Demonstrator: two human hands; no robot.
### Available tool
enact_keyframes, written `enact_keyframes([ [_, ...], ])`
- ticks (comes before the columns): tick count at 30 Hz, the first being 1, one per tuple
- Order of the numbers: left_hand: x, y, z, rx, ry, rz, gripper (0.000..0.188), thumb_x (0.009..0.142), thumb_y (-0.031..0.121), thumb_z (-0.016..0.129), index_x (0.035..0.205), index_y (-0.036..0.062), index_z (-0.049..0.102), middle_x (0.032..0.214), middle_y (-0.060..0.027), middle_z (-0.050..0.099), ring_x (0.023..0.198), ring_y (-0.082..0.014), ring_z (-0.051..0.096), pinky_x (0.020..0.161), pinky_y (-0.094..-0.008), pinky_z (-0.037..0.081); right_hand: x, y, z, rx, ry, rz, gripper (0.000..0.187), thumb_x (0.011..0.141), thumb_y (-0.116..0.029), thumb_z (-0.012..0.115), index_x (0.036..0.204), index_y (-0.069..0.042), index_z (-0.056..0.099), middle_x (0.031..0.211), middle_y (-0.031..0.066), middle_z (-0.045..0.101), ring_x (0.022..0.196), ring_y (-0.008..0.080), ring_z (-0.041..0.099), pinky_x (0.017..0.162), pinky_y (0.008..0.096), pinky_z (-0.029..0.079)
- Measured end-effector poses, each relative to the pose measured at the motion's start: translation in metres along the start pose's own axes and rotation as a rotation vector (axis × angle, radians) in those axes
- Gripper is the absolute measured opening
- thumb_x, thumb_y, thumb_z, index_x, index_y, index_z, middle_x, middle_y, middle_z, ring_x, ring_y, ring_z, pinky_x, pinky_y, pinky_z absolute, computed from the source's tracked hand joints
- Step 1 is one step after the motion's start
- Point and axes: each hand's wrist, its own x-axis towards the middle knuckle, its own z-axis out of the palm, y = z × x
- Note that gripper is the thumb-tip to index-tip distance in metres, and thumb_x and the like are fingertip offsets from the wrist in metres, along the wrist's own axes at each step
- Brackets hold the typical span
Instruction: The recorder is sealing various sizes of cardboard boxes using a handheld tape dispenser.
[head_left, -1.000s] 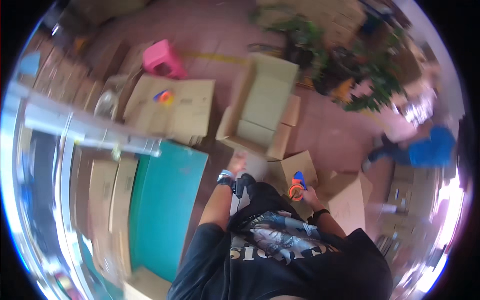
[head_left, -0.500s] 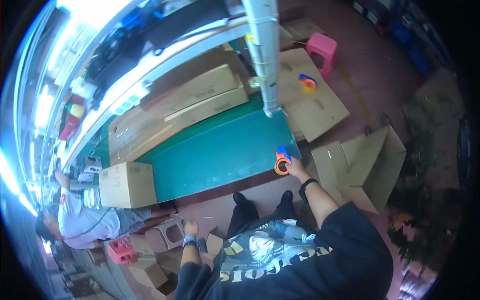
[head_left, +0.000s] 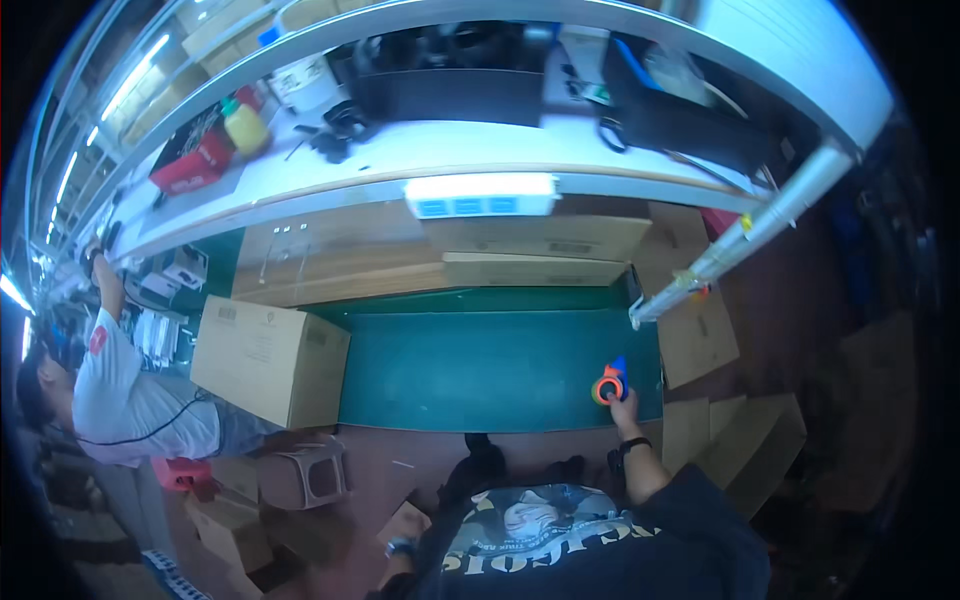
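Observation:
My right hand [head_left: 623, 409] grips a tape dispenser [head_left: 609, 385] with orange and blue parts, held over the right end of the green tabletop [head_left: 470, 370]. Low in the view, on the near side of the table, my left hand [head_left: 410, 522] hangs beside my body with a watch on the wrist. Its fingers are too small and blurred to make out. A closed cardboard box [head_left: 265, 360] stands on the left part of the table. Flat cardboard cartons [head_left: 545, 270] lean along the table's back, under the shelf.
A white shelf [head_left: 400, 150] carrying black items spans the far side, with a power strip [head_left: 482, 196] on its edge. A metal post [head_left: 740, 230] rises at right. An open carton [head_left: 745, 450] stands right of me. A co-worker [head_left: 150, 390] and a stool [head_left: 305, 475] are at left.
The view has turned and now faces the table and shelf squarely. My right hand still holds the tape dispenser over the table's right end. My left hand appears lower in the view.

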Motion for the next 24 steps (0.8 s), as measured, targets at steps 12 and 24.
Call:
enact_keyframes([
  [12, 0.072, 0.406, -0.518, -0.39, 1.159, 1.315, 0.018, 0.082, 0.014, 0.074, 0.09, 0.0014, 0.065, 0.091, -0.0155, 0.062, 0.085, -0.0335, 0.059, 0.076, -0.0419, 0.047, -0.12, -0.222, -0.025, -0.254, -0.062, -0.748, 0.03, 0.076, -0.007, 0.072, 0.105, -0.005, 0.063, 0.113, 0.0137, 0.063, 0.113, 0.0351, 0.057, 0.098, 0.0441, 0.046],
  [24, 0.102, 0.44, -0.542, -0.137, 1.066, 1.293, 0.027, 0.08, 0.019, 0.077, 0.097, -0.0006, 0.071, 0.101, -0.0176, 0.064, 0.09, -0.0344, 0.062, 0.082, -0.039, 0.051, -0.166, -0.339, -0.033, -0.18, -0.336, -1.077, 0.014, 0.081, -0.009, 0.067, 0.094, -0.004, 0.064, 0.096, 0.0134, 0.065, 0.098, 0.0348, 0.061, 0.09, 0.0432, 0.049],
])
